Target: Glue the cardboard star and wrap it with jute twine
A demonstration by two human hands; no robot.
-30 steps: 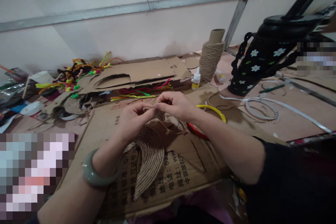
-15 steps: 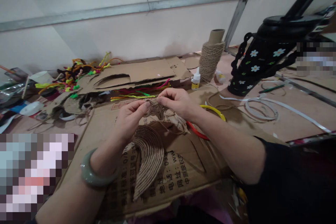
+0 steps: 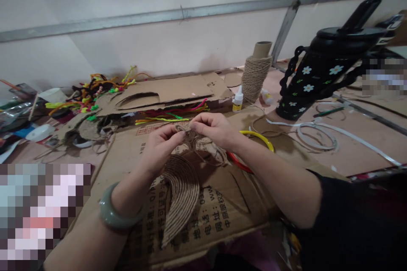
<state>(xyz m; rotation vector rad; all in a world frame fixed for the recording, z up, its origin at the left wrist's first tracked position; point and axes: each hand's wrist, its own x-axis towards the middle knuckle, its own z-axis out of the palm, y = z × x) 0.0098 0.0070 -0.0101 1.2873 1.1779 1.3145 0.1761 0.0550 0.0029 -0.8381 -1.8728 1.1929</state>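
Between my two hands is a small coiled twine piece (image 3: 190,139), raised above a printed cardboard sheet (image 3: 127,169). My left hand (image 3: 165,142) pinches its left edge between thumb and fingers. From the other side, my right hand (image 3: 213,129) grips its upper right edge, thumb bent over it. My fingers cover part of the piece. Loose twine (image 3: 219,156) trails below my right hand. Just under my wrists, a crescent of twine rows (image 3: 182,199) lies flat on the cardboard.
Behind my hands stand a small glue bottle (image 3: 237,100) and a twine spool (image 3: 256,74). A black flowered tumbler (image 3: 318,72) rises at right, near a coil of white strip (image 3: 318,136). Colourful pipe cleaners (image 3: 98,89) and cut cardboard (image 3: 181,87) lie at the back left.
The twine piece has tilted, and its upper edge now shows between my fingertips. My left hand has shifted slightly right, closer to my right hand. The whole view has moved a little.
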